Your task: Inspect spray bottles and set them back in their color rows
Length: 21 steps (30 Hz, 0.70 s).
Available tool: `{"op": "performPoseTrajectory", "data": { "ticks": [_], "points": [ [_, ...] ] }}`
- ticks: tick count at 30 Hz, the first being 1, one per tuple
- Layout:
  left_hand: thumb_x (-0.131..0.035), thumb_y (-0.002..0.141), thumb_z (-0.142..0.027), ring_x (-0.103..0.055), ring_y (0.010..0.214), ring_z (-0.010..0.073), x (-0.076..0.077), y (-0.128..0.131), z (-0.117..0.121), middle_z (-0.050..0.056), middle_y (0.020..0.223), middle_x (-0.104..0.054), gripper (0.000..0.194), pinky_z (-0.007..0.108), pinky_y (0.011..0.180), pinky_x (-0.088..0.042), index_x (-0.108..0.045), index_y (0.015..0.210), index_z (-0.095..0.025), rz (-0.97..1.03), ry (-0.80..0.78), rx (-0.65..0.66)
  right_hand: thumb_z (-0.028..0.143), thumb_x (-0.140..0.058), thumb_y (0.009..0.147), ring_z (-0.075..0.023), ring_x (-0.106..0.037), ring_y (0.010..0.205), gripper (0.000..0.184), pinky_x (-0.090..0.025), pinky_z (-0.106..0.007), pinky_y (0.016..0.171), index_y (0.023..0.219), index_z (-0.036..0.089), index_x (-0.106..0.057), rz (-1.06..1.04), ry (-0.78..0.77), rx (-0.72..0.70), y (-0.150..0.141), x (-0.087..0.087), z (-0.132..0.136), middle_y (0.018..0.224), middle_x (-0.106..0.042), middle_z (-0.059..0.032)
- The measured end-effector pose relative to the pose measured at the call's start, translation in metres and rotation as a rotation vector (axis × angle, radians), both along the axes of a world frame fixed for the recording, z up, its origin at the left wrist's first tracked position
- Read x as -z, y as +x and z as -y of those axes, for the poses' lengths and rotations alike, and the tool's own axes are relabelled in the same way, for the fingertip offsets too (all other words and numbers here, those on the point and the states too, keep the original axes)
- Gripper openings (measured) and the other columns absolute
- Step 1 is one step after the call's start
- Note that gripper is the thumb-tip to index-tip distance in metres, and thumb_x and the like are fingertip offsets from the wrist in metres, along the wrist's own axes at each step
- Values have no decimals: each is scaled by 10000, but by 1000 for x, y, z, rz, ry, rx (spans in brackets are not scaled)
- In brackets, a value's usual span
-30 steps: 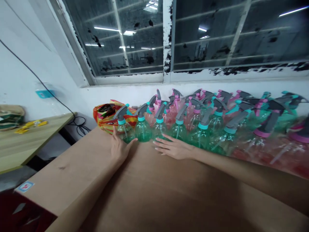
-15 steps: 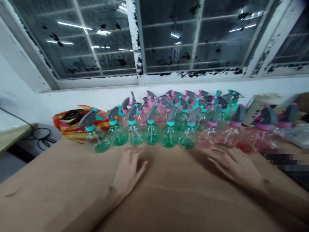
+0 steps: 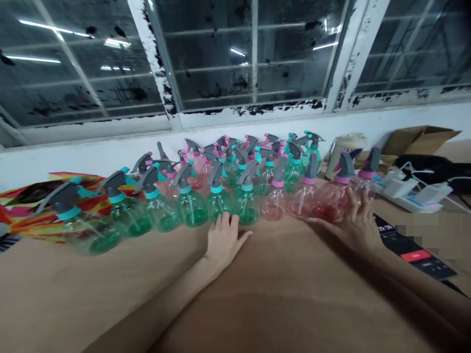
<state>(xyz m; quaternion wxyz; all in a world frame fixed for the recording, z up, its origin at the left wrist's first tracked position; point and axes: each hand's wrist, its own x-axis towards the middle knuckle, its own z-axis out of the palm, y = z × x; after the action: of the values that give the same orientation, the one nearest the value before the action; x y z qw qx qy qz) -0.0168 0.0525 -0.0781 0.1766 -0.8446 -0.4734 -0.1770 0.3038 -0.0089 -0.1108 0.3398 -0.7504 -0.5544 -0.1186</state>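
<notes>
Spray bottles stand in rows across the table, their trigger heads grey with turquoise or pink collars. My left hand (image 3: 225, 240) rests open, palm down, its fingertips at the base of a green spray bottle (image 3: 220, 200) in the front row; whether they touch it I cannot tell. My right hand (image 3: 356, 228) is open with fingers spread and raised, against the pink spray bottle (image 3: 333, 198) and the clear pink-collared spray bottle (image 3: 365, 185) at the row's right end. Its fingers partly cover both. Another pink spray bottle (image 3: 274, 202) stands between my hands.
A red-and-yellow plastic bag (image 3: 40, 228) lies at the left. Toward the right are a pale canister (image 3: 344, 147), a cardboard box (image 3: 419, 139), a white power strip (image 3: 412, 193) with plugs, and a phone (image 3: 423, 255) on the brown table (image 3: 287, 294). Windows rise behind.
The view has turned right. My left hand has come up to the front row's green bottles. My right hand has moved to the right-end bottles, fingers now raised and spread.
</notes>
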Motion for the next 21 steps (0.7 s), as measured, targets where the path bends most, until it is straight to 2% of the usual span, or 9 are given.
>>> {"op": "performPoseTrajectory", "data": {
  "ticks": [5,12,18,21],
  "points": [
    [-588,856,-501,-560,843,313,0,6,-11,117,868,-575,344,398,699,-430,-572,887,-158,-44,27,-29,771,-628,565,-553,-93,1342,1280,-258,-723,980,1490,158,9,-25,21,63,2,4,-15,1533,-16,-272],
    [-552,875,-515,-559,840,315,-1,12,-19,121,841,-588,359,400,694,-407,-607,843,-161,-74,38,-36,805,-583,567,-546,-108,1344,1279,-264,-723,970,1491,144,5,-25,33,74,1,4,-23,1536,-8,-273],
    [-559,877,-502,-588,871,327,-3,16,-23,137,835,-606,372,434,712,-459,-640,840,-141,-88,23,-42,789,-583,589,-545,-110,1344,1255,-243,-701,994,1489,116,-23,-17,34,90,1,5,-31,1524,-24,-304],
    [-548,922,-409,-605,923,257,-3,16,-22,114,1011,-622,272,406,773,-502,-632,993,-160,-102,14,-45,775,-608,581,-558,-103,1337,1262,-251,-713,980,1487,123,-20,-37,11,100,2,4,-32,1520,-17,-314]
  ]
}}
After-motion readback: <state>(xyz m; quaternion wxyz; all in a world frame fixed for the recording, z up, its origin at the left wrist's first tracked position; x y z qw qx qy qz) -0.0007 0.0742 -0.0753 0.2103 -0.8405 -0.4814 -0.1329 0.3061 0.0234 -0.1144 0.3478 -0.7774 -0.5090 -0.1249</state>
